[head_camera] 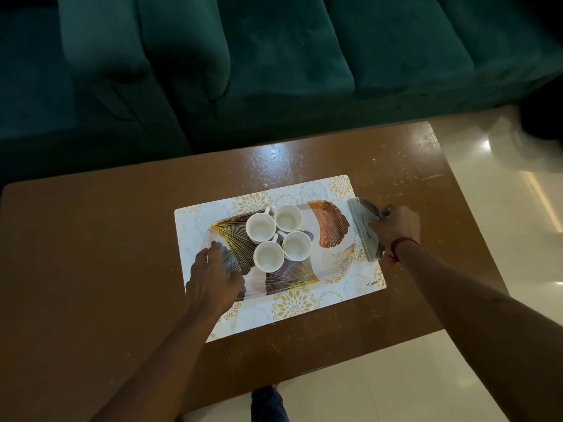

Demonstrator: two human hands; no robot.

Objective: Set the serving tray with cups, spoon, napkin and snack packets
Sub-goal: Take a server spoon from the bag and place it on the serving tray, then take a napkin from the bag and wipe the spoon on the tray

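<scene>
A serving tray (332, 226) with a gold and dark leaf print lies on a patterned placemat (338, 185) in the middle of the table. Several white cups (260, 227) stand empty and bunched together on the tray's left half, handles turned inward. My left hand (213, 275) lies over the tray's left end with the fingers curled onto the rim. My right hand (394, 226) grips the raised grey rim at the tray's right end. A red thread circles the right wrist. No spoon, napkin or snack packets are in view.
The brown wooden table (91, 245) has rounded corners and a scuffed top. A dark green sofa (274, 56) runs along its far side. Glossy pale floor (502, 208) lies to the right and in front, where my foot (268, 403) shows.
</scene>
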